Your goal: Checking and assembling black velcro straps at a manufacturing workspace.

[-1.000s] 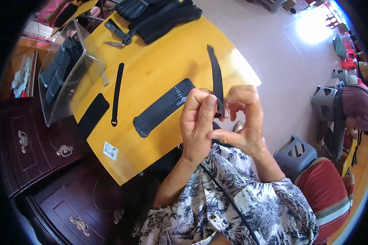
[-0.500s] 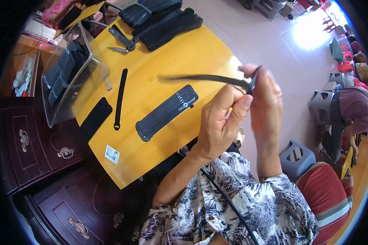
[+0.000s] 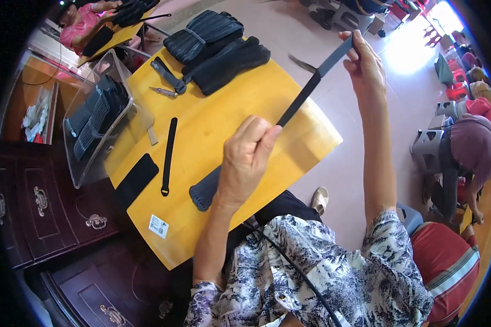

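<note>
A black hook-and-loop strap (image 3: 301,100) is stretched at a slant above the table's right side and the floor. My left hand (image 3: 246,158) is closed on its lower end, and my right hand (image 3: 368,65) pinches the upper end, farther out and higher. Midway along, the strap seems to pass through a loop, where a loose tail juts to the left. Below my left hand, partly covered by it, lies a stack of dark straps (image 3: 203,191) on the yellow table. A single black strap with an end slot (image 3: 169,155) lies flat to the left.
On the table (image 3: 213,128) are a flat black piece (image 3: 137,181), a white label (image 3: 159,225), a small pointed tool (image 3: 163,91), a rolled strap (image 3: 168,75) and bundled straps (image 3: 202,35). A clear bin (image 3: 87,163) holds more bundles. Dark drawers stand left; people sit around.
My hands have moved apart, pulling the strap taut between them. The right hand went up and away; the left moved left, now over the strap stack. The view has shifted slightly.
</note>
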### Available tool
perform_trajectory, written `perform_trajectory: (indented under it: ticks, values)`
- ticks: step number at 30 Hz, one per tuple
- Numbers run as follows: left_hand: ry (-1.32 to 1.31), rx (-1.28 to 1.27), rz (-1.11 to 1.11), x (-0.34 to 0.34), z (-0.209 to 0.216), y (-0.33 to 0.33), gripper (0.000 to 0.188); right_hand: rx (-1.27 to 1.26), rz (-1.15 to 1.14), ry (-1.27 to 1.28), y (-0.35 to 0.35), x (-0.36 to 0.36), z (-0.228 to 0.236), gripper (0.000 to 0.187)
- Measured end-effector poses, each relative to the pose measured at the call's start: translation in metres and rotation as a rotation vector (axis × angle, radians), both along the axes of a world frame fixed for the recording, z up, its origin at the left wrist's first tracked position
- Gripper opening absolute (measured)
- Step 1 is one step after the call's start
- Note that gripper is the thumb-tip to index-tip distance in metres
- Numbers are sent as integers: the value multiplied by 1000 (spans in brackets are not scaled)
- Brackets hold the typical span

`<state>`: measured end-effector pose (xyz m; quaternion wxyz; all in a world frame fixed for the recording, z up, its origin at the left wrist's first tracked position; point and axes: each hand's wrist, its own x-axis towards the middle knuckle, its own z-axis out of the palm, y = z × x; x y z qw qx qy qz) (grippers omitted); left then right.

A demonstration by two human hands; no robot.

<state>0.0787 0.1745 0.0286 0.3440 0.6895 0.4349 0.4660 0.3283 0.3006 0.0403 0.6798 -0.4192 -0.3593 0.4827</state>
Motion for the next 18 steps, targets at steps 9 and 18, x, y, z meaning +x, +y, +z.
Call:
perform_trajectory:
  ticks: [9, 18]
  values:
    - [-3, -350, 173, -71, -50, 9, 26, -240, 122, -93, 71, -19, -55, 31]
    - [84, -584, 337, -114, -64, -14, 34, -300, -225, 25, 126, 136, -91, 23]
